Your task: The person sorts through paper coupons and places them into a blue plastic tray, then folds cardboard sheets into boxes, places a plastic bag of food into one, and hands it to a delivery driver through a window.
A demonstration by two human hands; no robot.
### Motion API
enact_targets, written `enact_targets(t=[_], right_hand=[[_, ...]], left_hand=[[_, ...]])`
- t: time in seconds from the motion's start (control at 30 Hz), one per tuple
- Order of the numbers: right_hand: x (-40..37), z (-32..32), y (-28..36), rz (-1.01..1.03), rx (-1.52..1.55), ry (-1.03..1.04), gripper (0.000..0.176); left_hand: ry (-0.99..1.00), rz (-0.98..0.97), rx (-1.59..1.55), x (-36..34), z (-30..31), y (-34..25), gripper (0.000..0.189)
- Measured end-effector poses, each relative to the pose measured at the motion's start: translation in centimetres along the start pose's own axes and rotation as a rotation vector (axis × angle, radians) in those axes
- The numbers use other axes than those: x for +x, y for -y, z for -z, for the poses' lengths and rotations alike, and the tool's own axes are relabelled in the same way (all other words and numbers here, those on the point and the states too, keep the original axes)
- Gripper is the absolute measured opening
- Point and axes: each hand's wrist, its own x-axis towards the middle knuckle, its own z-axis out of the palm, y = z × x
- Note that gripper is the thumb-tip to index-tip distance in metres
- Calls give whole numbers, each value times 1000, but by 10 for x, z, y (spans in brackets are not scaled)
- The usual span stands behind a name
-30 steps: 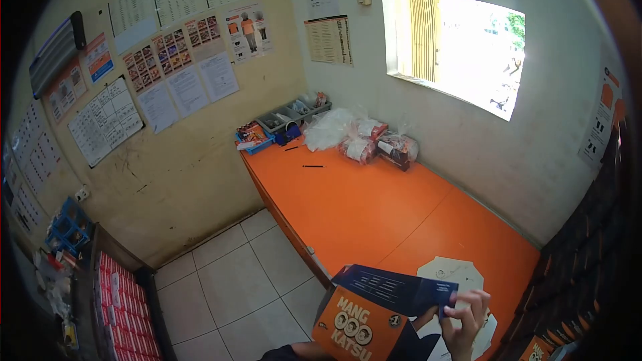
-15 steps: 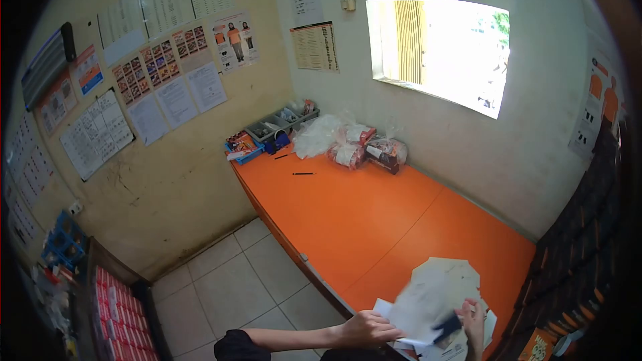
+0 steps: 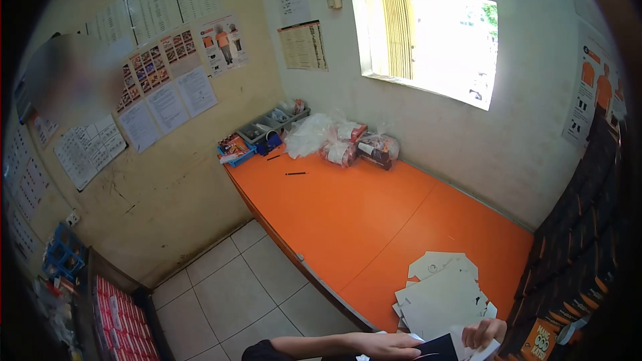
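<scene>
At the bottom of the head view, my left hand (image 3: 391, 345) is closed at the left edge of a dark, flat card-like piece (image 3: 440, 349). My right hand (image 3: 484, 333) has its fingers curled round a white sheet (image 3: 487, 350), just right of the dark piece. Beyond both hands lies a loose pile of pale, angular cardboard sheets (image 3: 438, 294) on the orange table (image 3: 348, 227). The frame's lower edge cuts off the held pieces.
Bagged packs (image 3: 378, 149), clear plastic bags (image 3: 311, 135), a grey divided tray (image 3: 267, 124) and a blue basket (image 3: 237, 152) stand at the far end. A pen (image 3: 295, 173) lies nearby. Dark stacked boxes (image 3: 568, 274) line the right side; red-and-white packs (image 3: 124, 321) fill a lower-left shelf.
Both hands have come down toward the bottom edge, the right one also shifting rightward. The blurred white sheet over the pile is gone from there, and more of the dark piece shows between my hands.
</scene>
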Motion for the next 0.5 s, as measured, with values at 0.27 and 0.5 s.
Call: enact_targets(t=[0.27,0.5], right_hand=[[48,-30,27,-297,-1336,447,20],[33,-24,8,519,-1542,-135,19]], left_hand=[[-176,-155,388,12,9,-9,32],[-614,-360,195,27,18,4,29]])
